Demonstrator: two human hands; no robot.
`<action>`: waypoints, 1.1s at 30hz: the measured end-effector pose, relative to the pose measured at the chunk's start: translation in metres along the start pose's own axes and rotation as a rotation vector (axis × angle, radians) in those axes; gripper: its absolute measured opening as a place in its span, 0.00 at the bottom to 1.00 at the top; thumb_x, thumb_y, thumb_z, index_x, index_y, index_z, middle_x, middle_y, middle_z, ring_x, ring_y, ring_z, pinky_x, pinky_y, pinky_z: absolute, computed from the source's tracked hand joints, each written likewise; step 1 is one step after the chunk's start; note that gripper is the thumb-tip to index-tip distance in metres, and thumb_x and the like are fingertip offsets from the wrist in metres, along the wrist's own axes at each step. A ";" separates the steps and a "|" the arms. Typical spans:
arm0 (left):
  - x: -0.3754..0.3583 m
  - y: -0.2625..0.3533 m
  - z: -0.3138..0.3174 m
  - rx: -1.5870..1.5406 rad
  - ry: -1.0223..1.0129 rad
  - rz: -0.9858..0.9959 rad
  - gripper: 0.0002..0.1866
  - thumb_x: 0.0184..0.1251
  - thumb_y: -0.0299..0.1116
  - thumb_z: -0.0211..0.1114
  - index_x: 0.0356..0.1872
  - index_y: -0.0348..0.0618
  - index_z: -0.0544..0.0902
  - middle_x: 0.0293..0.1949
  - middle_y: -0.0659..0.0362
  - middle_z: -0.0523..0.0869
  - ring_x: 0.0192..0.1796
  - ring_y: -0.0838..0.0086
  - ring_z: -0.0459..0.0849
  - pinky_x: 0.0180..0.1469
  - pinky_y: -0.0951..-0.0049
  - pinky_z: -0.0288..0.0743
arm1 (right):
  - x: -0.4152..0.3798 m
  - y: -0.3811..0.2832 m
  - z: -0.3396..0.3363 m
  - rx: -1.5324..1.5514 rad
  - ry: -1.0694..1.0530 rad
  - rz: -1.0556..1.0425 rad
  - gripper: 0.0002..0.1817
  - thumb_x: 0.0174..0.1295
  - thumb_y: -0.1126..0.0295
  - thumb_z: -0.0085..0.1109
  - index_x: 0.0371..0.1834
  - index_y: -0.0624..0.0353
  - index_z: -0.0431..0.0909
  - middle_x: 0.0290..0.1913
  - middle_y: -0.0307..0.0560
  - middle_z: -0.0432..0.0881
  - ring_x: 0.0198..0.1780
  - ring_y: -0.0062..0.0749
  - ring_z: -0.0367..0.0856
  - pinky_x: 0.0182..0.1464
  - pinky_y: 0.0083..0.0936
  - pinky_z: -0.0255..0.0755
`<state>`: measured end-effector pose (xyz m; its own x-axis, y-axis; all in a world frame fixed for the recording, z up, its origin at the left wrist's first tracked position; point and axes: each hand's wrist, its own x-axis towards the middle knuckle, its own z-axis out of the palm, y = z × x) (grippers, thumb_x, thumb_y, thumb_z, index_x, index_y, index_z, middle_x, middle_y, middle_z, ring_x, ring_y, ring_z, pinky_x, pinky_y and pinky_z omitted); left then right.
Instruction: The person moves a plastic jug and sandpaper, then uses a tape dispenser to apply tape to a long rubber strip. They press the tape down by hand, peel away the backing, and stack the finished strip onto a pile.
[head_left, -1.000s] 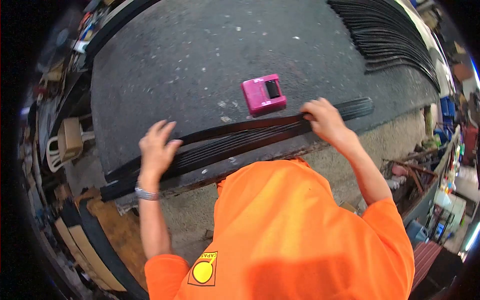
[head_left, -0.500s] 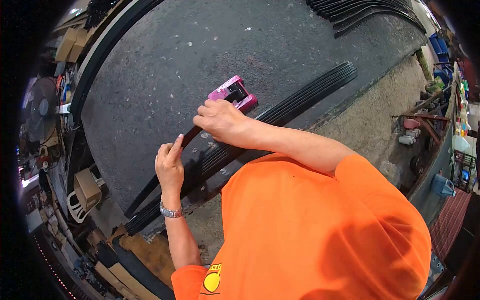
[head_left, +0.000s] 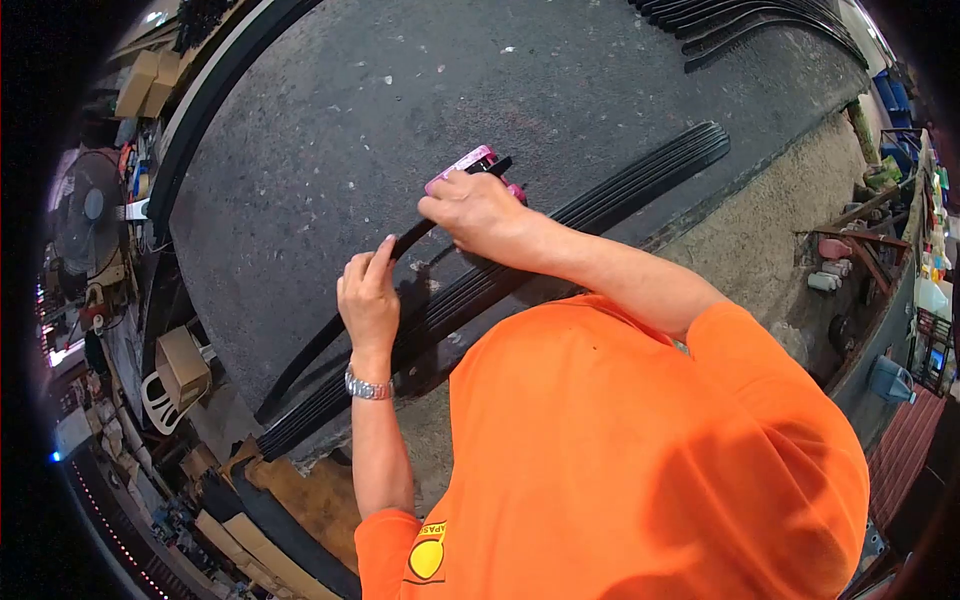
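Note:
My right hand (head_left: 476, 213) grips a thin black rubber strip (head_left: 330, 335) near its upper end and holds that end against a pink tool (head_left: 472, 162). My left hand (head_left: 368, 297) pinches the same strip lower down, thumb and fingers around it. The strip runs diagonally down to the left. Beside it, a bundle of black ribbed strips (head_left: 620, 195) lies along the front edge of the dark worktable (head_left: 330, 120). Most of the pink tool is hidden behind my right hand.
More black strips (head_left: 760, 30) are piled at the table's far right. A fan (head_left: 85, 215), boxes and a white plastic chair (head_left: 160, 405) crowd the left side. Concrete floor and shelves with clutter lie to the right. My orange shirt fills the lower frame.
My right hand came from the bundle's right end to the pink tool and took the single strip. My left hand closed on the strip. Since half a second ago, the strip's end rose over the tool.

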<state>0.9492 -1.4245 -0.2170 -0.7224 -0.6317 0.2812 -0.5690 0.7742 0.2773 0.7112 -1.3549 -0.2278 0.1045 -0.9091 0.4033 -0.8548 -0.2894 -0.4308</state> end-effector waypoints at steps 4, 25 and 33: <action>0.001 0.006 -0.009 -0.007 0.047 -0.004 0.18 0.69 0.23 0.68 0.59 0.49 0.87 0.47 0.58 0.87 0.49 0.62 0.86 0.50 0.61 0.77 | 0.004 -0.007 -0.015 -0.052 0.041 -0.017 0.11 0.49 0.77 0.68 0.36 0.57 0.79 0.38 0.47 0.82 0.46 0.45 0.85 0.47 0.40 0.82; -0.001 -0.009 0.012 0.099 0.138 0.066 0.21 0.64 0.20 0.65 0.56 0.53 0.90 0.44 0.63 0.87 0.46 0.66 0.85 0.46 0.63 0.75 | 0.001 -0.016 0.008 -0.080 0.016 -0.010 0.08 0.54 0.74 0.68 0.36 0.57 0.80 0.38 0.46 0.82 0.47 0.43 0.85 0.44 0.39 0.82; 0.035 0.036 0.041 0.088 0.117 0.100 0.20 0.63 0.21 0.65 0.53 0.54 0.90 0.44 0.64 0.88 0.45 0.67 0.86 0.45 0.64 0.76 | -0.011 0.016 -0.007 -0.167 0.085 -0.050 0.07 0.57 0.71 0.65 0.38 0.55 0.80 0.37 0.44 0.83 0.43 0.42 0.86 0.43 0.39 0.81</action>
<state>0.8872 -1.4174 -0.2343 -0.7294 -0.5478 0.4098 -0.5326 0.8306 0.1625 0.6922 -1.3476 -0.2333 0.1117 -0.8641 0.4907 -0.9227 -0.2736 -0.2717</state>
